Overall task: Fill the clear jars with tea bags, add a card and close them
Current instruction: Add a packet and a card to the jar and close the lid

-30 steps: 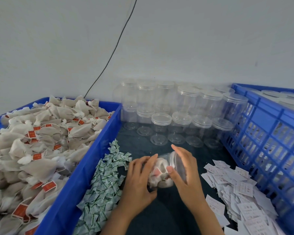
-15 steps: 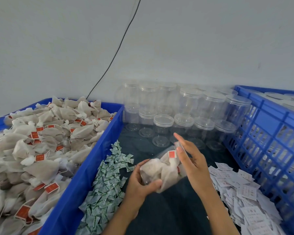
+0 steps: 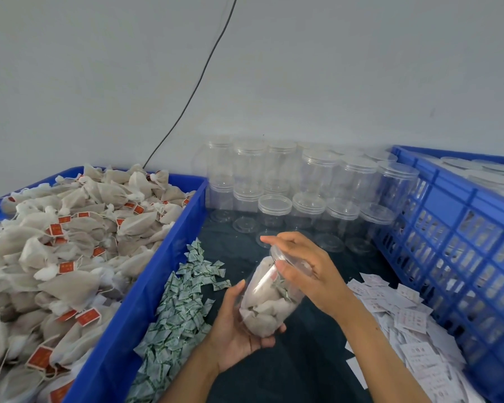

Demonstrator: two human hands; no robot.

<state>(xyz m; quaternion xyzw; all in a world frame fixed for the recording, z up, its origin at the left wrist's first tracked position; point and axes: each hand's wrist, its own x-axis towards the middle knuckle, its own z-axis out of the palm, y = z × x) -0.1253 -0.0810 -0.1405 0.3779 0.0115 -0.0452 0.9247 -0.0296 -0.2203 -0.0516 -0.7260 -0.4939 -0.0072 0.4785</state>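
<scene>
- a person's left hand (image 3: 239, 330) cradled the lower end of a clear jar (image 3: 269, 295), fingers and thumb curled around its base, holding it tilted in the air above the dark table (image 3: 303, 359).
- the jar was packed with pale tea bags; a small green-and-white packet seemed to show inside, near the right thumb.
- the right hand (image 3: 309, 271) sat over the jar's upper end, fingers bent around a clear lid (image 3: 280, 255) that covered the mouth; the index finger pointed out loosely to the left.
- judging by the task, the step in hand was closing the jar. whether a card was already inside could not be told.
- to do it well, the left hand would need to hold the jar firmly while the right seated the lid squarely on the rim before turning or pressing, so it would not go on crooked.
- any tea bag tag or string caught at the rim would likely stop the lid closing, so contents should sit below the mouth.
- a blue bin (image 3: 146, 286) heaped with loose tea bags (image 3: 70, 257) lay to the left.
- a pile of green packets (image 3: 181, 303) lay just beside that bin.
- white cards (image 3: 405, 321) lay scattered at the right.
- empty lidded jars (image 3: 317, 193) stood stacked at the back, well apart from the hands.
- a blue crate (image 3: 463, 242) stood at the far right.
</scene>
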